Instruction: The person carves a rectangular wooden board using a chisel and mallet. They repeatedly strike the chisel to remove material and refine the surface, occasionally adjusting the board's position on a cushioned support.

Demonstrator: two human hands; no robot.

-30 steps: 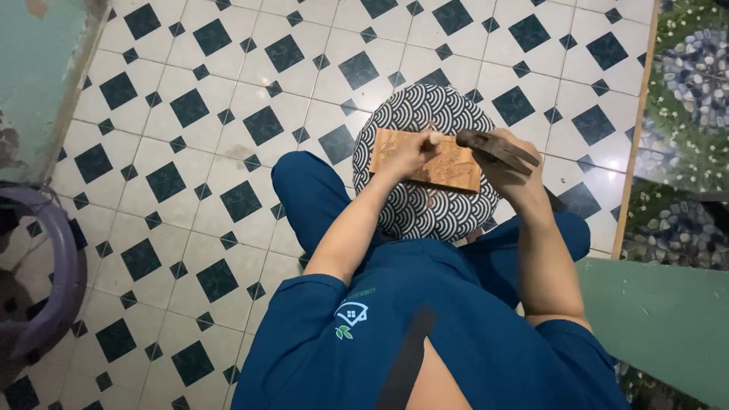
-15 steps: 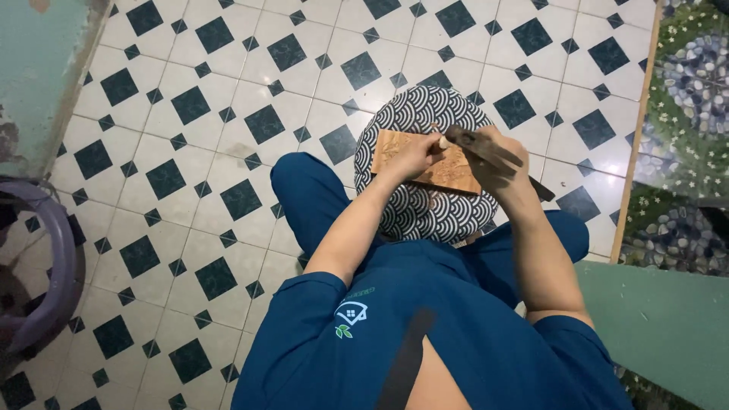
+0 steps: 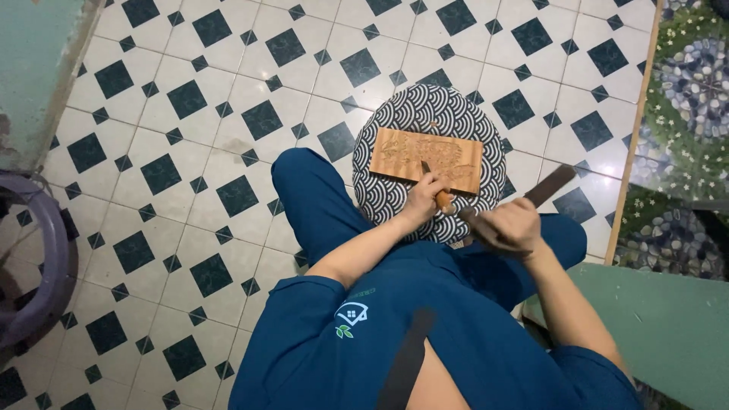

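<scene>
Two tools are held over a carved wooden panel (image 3: pixel 427 158), which lies flat on a round cushion (image 3: pixel 430 118) patterned with dark and white waves, set on the tiled floor (image 3: pixel 182 114). A chisel (image 3: pixel 434 188) is gripped in the closed left hand (image 3: pixel 425 199), its tip apparently touching the panel. A dark mallet (image 3: pixel 545 188) is clasped in the closed right hand (image 3: pixel 507 226), just beside the left.

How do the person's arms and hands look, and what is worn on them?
Both arms are bare from the short sleeves of a dark blue top down. The left hand and right hand wear no gloves; no rings or watch are visible. The top has a small white-and-green chest emblem.
</scene>
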